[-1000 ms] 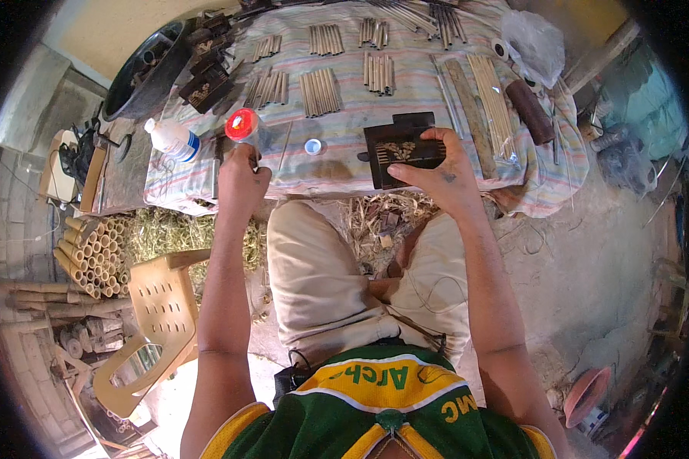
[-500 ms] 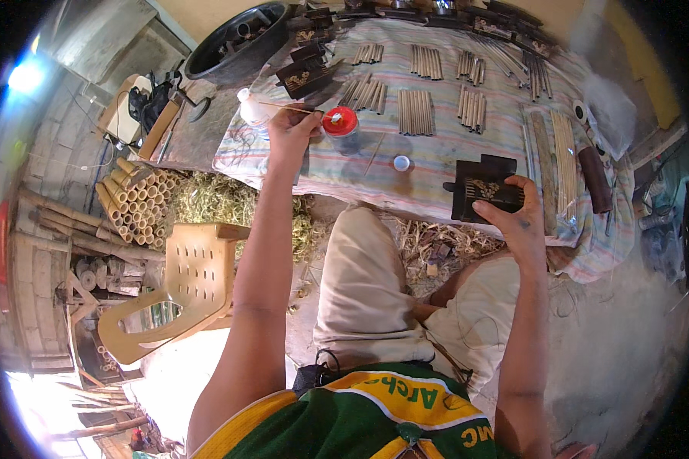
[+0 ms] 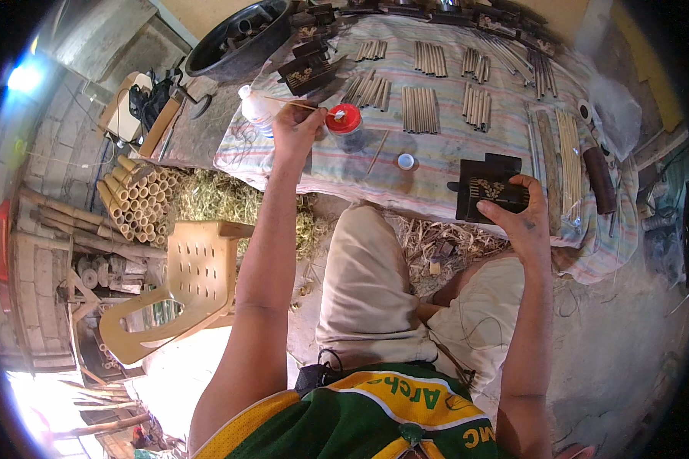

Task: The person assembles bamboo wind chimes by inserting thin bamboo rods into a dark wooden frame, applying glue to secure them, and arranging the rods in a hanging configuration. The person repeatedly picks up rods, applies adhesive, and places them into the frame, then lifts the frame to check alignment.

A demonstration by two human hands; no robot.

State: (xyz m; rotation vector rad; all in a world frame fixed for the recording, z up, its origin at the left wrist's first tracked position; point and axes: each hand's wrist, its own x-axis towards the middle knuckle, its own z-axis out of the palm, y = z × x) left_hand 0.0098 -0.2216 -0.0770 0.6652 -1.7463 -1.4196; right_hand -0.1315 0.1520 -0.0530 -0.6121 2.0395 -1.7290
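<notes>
Between the fingers of my left hand (image 3: pixel 295 131) is a thin stick (image 3: pixel 283 102), its tip by the red lid (image 3: pixel 344 118) of a jar (image 3: pixel 350 141). White stuff sits on that lid. A white bottle (image 3: pixel 254 109) stands just left of this hand. At the table's right front, my right hand (image 3: pixel 522 212) grips a dark brown, flat-sided piece (image 3: pixel 491 188) with a pale floral design, thumb on its face. A small white cap (image 3: pixel 406 161) and another thin stick (image 3: pixel 377 152) lie on the striped cloth (image 3: pixel 314 172) between my hands.
Several bundles of short tubes (image 3: pixel 420 111) lie in rows farther back. More dark decorated pieces (image 3: pixel 306 70) stand near a black basin (image 3: pixel 237 34). Long thin sticks (image 3: pixel 568 164) and a brown tube (image 3: pixel 599 180) lie at the right. A tan plastic chair (image 3: pixel 199 264) stands left of my legs.
The whole view has shifted slightly, moving the table things a little to the right. My left hand stays by the red lid with the stick; my right hand keeps its hold.
</notes>
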